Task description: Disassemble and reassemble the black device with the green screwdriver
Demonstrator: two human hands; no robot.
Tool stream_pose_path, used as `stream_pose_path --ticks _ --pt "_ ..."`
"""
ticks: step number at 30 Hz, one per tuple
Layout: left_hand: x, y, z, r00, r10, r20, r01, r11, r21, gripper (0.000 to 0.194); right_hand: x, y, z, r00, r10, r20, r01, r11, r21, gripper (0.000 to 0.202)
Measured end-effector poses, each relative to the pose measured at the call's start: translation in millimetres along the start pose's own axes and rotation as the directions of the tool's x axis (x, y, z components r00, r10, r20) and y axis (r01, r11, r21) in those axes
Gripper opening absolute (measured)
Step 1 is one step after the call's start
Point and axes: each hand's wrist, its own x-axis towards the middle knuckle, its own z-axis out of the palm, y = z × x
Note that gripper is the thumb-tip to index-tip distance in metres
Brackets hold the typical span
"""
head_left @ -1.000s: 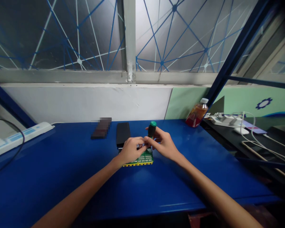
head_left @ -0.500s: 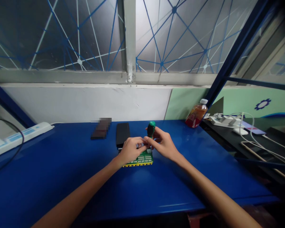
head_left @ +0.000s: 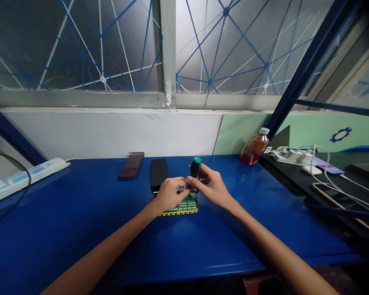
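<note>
A screwdriver (head_left: 196, 167) with a green and black handle stands nearly upright, its lower end hidden behind fingers. My right hand (head_left: 213, 186) is closed around it below the handle's top. My left hand (head_left: 169, 194) is bent over a green circuit board (head_left: 189, 204), thumb and fingers brought together close to the screwdriver's lower part. What those fingertips pinch, if anything, is hidden. Small pale blocks sit in rows on the board, and a yellow toothed strip (head_left: 178, 213) runs along its near edge.
Behind the board lies a black rectangular case (head_left: 159, 174); a dark blurred slab (head_left: 131, 166) is to its left. A power strip (head_left: 33, 176) is at the left and a drink bottle (head_left: 255, 146) at the back right. White cables (head_left: 335, 184) cross the black side table.
Almost nothing differs. Both hands and the screwdriver keep their places over the board, with only a very slight shift of the fingers.
</note>
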Motion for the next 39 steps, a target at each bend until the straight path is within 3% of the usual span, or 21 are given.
stream_pose_path --ticks 7,12,16,39 --pt "1.2 2.3 -2.5 0.999 0.02 0.044 -0.02 1.0 -0.02 0.02 -0.3 0.2 0.4 1.0 0.002 -0.007 -0.002 1.0 -0.016 0.034" --pt "1.4 0.1 -1.3 1.0 -0.01 0.018 0.01 1.0 0.013 0.022 -0.5 2.2 0.9 1.0 0.014 -0.001 -0.014 1.0 -0.017 0.033" --pt "0.8 2.4 -2.6 0.999 0.037 0.028 -0.037 0.999 0.008 0.026 -0.2 0.8 0.3 1.0 0.009 0.0 -0.009 1.0 -0.022 0.034" --pt "0.5 1.2 -1.8 1.0 0.015 0.015 -0.016 0.999 0.031 0.02 -0.1 -0.8 -0.8 1.0 0.01 0.003 -0.01 1.0 -0.006 0.034"
